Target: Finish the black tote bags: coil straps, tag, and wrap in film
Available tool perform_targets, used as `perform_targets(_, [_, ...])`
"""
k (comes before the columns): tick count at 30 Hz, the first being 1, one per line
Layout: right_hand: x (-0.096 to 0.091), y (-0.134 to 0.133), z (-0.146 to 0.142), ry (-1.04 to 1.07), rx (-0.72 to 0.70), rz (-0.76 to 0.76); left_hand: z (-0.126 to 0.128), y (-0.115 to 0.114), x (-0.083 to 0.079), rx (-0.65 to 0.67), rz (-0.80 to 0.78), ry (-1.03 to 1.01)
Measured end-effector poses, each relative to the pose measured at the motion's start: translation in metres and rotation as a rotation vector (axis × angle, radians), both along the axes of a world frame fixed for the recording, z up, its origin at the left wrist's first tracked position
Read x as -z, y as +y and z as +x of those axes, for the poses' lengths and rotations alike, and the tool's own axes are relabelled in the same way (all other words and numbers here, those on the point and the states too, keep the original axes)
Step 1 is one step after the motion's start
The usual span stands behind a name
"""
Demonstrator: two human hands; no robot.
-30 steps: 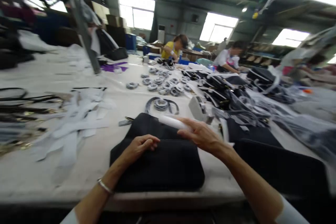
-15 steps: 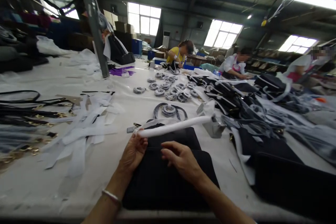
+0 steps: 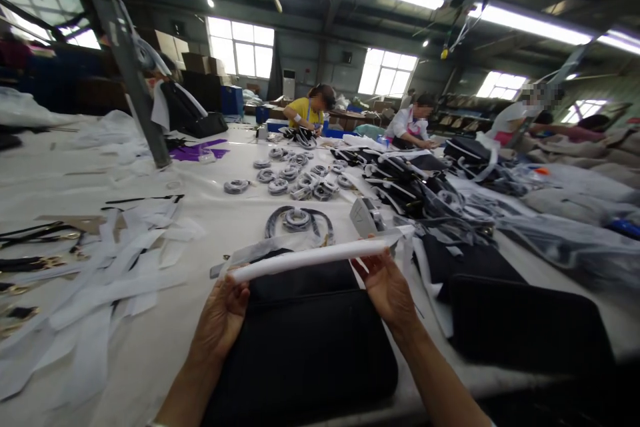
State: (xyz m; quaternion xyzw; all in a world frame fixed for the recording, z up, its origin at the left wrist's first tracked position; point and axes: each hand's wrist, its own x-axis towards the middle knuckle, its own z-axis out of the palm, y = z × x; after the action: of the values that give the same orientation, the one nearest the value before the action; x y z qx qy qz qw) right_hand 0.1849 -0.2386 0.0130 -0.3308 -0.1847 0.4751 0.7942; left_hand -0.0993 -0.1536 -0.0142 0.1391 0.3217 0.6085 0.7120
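Observation:
A long white foam-wrapped strip (image 3: 310, 260) stretches across between my two hands, above a black bag (image 3: 305, 347) that lies flat in front of me. My left hand (image 3: 220, 313) pinches the strip's left end. Around its right end the fingers of my right hand (image 3: 387, 283) are closed. Just behind the bag, a wrapped strap coil (image 3: 297, 218) sits inside the curve of a dark wrapped handle (image 3: 273, 220). A grey tape dispenser (image 3: 367, 215) stands beyond my right hand.
White strips (image 3: 95, 300) and black straps (image 3: 35, 263) lie at left. Several wrapped coils (image 3: 277, 185) are spread farther back. Black bags (image 3: 480, 260) pile up at right. A metal post (image 3: 133, 73) rises at left; a person in yellow (image 3: 305, 110) works across the table.
My right hand has moved from over the bag to the strip's right end and closed on it. The strip is now held at both ends. The view has swung to the right.

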Motion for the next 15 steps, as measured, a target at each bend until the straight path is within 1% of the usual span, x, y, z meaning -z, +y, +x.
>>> perform_targets(3, [0.002, 0.002, 0.01, 0.073, 0.104, 0.004, 0.0, 0.0, -0.001, 0.012, 0.027, -0.019])
perform_targets(5, [0.002, 0.006, 0.018, 0.113, 0.163, 0.01, -0.001, 0.001, -0.002, -0.01, 0.023, -0.054])
perform_targets(9, [0.001, 0.01, 0.036, 0.109, 0.271, -0.007, -0.003, 0.001, -0.005, -0.058, -0.001, -0.117])
perform_targets(12, [-0.003, 0.01, 0.052, 0.101, 0.355, -0.009, -0.004, 0.001, -0.012, -0.104, -0.04, -0.161])
perform_targets(15, [-0.011, 0.007, 0.075, 0.117, 0.427, 0.006, -0.004, 0.001, -0.018, -0.147, -0.07, -0.201])
